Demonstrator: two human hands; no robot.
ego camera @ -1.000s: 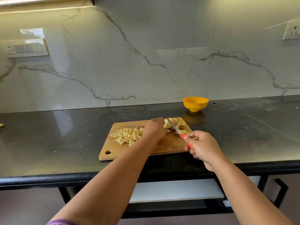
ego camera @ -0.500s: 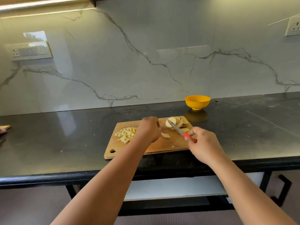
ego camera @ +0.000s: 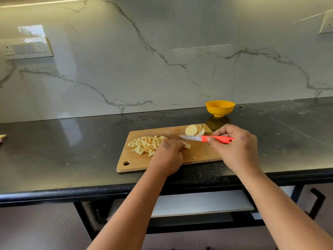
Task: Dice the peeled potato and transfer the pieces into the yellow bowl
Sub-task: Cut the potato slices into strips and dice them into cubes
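Note:
A wooden cutting board [ego camera: 201, 154] lies on the black counter. A pile of diced potato [ego camera: 144, 145] covers its left part. Several round potato slices [ego camera: 194, 130] lean together at its far right corner. My left hand [ego camera: 168, 156] rests on the board's middle, fingers curled over a potato slice [ego camera: 187, 145] that shows at its fingertips. My right hand [ego camera: 236, 147] grips a knife [ego camera: 203, 138] by its red handle, the blade pointing left just above the board. The yellow bowl [ego camera: 220, 108] stands behind the board near the wall.
The black counter [ego camera: 72, 152] runs the full width, its front edge close to me. A marble wall rises behind it with a switch panel [ego camera: 27, 48] at the left. A small wooden piece [ego camera: 3, 136] lies at the far left edge.
My left hand drew a slice from the stack toward the board's middle and now holds it beside the diced pile. The knife swung from angled to nearly level, pointing left.

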